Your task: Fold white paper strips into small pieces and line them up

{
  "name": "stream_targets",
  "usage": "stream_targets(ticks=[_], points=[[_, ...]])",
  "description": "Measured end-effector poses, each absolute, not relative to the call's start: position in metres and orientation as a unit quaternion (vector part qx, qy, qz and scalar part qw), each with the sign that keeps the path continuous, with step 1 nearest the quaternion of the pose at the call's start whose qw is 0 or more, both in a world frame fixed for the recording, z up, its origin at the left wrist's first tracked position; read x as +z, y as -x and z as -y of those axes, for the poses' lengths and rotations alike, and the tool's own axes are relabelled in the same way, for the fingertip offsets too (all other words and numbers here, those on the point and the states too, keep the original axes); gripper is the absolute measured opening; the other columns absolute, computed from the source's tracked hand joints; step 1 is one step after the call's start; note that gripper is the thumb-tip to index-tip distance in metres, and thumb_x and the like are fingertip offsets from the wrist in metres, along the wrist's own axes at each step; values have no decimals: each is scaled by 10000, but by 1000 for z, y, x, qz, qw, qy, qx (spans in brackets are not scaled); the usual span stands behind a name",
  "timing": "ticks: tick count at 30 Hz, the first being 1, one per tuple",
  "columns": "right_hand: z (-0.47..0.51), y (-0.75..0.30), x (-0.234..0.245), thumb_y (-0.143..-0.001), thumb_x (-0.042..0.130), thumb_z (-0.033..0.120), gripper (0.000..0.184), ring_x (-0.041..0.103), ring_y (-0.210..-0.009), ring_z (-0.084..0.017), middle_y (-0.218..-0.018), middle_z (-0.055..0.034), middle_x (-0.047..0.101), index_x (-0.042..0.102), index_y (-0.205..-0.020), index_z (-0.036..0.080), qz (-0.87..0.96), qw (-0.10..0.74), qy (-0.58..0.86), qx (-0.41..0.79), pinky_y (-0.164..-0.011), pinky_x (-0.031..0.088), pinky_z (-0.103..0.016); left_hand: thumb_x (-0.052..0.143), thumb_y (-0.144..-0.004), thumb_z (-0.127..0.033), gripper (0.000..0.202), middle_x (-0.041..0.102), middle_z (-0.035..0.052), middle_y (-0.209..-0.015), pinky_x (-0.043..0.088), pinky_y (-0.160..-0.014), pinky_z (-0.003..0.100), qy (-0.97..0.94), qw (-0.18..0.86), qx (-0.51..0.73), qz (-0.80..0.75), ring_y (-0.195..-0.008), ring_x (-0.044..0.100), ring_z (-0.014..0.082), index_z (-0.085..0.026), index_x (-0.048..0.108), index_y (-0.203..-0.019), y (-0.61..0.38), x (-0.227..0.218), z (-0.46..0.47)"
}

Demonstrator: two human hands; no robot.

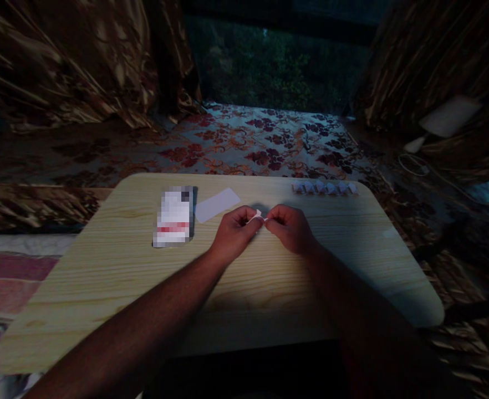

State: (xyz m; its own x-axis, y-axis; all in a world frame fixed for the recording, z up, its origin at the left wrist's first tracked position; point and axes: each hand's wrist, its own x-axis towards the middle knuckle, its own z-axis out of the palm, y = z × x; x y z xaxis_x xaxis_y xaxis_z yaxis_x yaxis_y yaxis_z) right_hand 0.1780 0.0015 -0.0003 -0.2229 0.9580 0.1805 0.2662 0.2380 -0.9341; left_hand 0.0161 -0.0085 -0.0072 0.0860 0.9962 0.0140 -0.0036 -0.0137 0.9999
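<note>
Above the middle of the wooden table (144, 302), both hands pinch one small piece of white folded paper (258, 213). My left hand (237, 230) is closed on its left side, thumb along the near edge. From the right, my right hand (289, 226) grips the other end between thumb and fingertips. Much of the paper is hidden by the fingers. Just beyond my left hand lies a flat pale lavender paper strip (217, 205). A row of several small folded paper pieces (325, 188) stands along the far right edge.
A blurred-out phone-like rectangle (173, 216) lies on the table's left part. Behind the table is a floral-covered ledge (265, 144) below a window. Patterned curtains (82, 61) hang at both sides, and a white lamp (450, 116) is at the right.
</note>
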Motion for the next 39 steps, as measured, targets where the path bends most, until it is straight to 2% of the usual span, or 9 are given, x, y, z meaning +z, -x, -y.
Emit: stream_targets(ticks=[6,16,27,39], points=[[-1,-178,-1,-755,611,230,84,445,-536,-92,-588,38,539,590,-700,169,671,415,448,421,-497,307,-229,684,-753,-280,176,484,-62,-530,269,-472,215,-518,534,476,-469,-460,356,55,-167,569,-683,-17,-5,9],[0,-179,1,-755,617,233,86,448,-544,-91,-596,36,558,606,-702,167,678,406,444,423,-503,310,-222,721,-727,-301,207,534,-38,-562,268,-469,218,-494,583,481,-431,-465,401,62,-159,579,-676,-14,-10,7],[-1,-179,2,-736,615,215,66,457,-541,-94,-588,33,570,628,-697,165,676,401,464,409,-509,324,-220,682,-774,-351,223,552,-29,-557,289,-473,218,-507,548,478,-463,-474,417,72,-157,606,-695,-15,-7,9],[0,-180,1,-729,616,211,69,446,-527,-96,-566,40,555,627,-674,172,679,400,461,408,-502,318,-223,703,-750,-355,230,548,-24,-563,292,-475,223,-502,558,482,-452,-482,423,78,-152,616,-686,-14,-8,8]])
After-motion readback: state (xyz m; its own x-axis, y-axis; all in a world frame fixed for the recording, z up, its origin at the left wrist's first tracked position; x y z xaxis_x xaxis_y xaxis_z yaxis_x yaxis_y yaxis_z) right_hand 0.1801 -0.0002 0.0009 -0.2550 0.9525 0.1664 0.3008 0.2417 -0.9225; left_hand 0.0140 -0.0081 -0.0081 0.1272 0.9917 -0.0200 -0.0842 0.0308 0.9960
